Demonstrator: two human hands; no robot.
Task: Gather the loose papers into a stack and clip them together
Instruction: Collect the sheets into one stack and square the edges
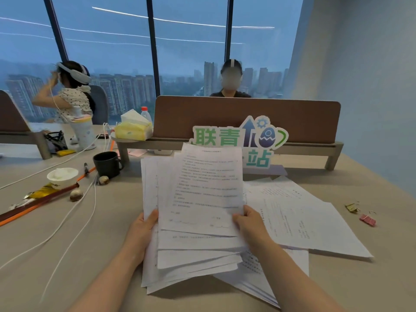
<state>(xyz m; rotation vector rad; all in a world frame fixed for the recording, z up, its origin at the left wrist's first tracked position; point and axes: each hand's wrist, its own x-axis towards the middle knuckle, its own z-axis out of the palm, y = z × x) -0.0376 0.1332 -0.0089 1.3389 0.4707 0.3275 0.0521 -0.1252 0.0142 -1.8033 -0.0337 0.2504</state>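
A ragged stack of printed white papers (pixel 198 199) stands tilted up in front of me, its sheets fanned and uneven at the lower edges. My left hand (pixel 141 230) grips the stack's left side, thumb on the front sheet. My right hand (pixel 247 224) grips the right side, thumb on top and fingers behind. More loose sheets (pixel 299 219) lie spread flat on the table to the right, partly under the held stack. Two binder clips, one gold (pixel 352 208) and one pink (pixel 367 220), rest on the table at the far right.
A black mug (pixel 107 164), a white bowl (pixel 62 176), two round stones, an orange-and-brown stick and white cables lie at the left. A green-lettered sign (pixel 238 138) stands before a brown desk divider (pixel 247 115). Two people sit beyond; a tissue pack sits on the shelf.
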